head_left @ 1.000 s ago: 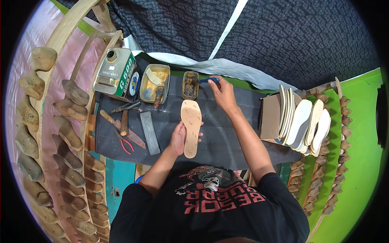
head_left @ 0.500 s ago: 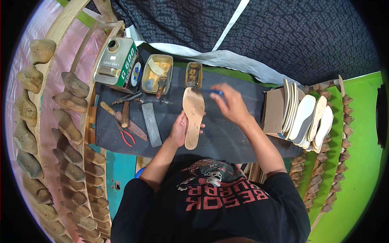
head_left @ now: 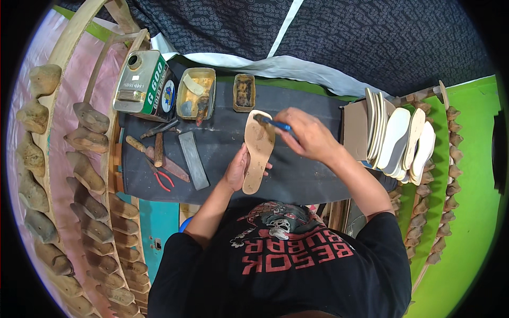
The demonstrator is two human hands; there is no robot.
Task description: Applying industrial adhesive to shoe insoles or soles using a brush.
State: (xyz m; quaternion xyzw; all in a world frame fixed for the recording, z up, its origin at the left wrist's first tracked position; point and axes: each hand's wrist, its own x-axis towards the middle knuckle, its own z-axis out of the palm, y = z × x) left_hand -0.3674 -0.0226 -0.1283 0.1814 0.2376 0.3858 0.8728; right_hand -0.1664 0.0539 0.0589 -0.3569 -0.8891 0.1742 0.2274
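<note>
A tan shoe insole (head_left: 258, 151) is held over the dark work surface, its wide toe end pointing away from me. My left hand (head_left: 237, 167) grips it around the narrow middle, fingertips showing past the right edge. In my right hand (head_left: 310, 134), closed around the handle, is a small blue-handled brush (head_left: 278, 125). Its dark tip touches the insole's toe end, where brownish smears show. Just beyond the insole sits a small rectangular tub (head_left: 244, 92) with dark, crusted residue inside.
A metal can (head_left: 143, 87) and a larger tub (head_left: 196, 94) stand back left. Nearer lie a hammer (head_left: 158, 148), a knife (head_left: 172, 165), red-handled pliers (head_left: 162, 179) and a grey sharpening stone (head_left: 193, 160). Insoles (head_left: 395, 139) fill a box right; wooden shoe lasts (head_left: 87, 172) line racks.
My right hand has brought the brush down onto the insole's toe end. The insole has tilted slightly, its toe end swinging right, still in my left hand. The whole view has shifted a little.
</note>
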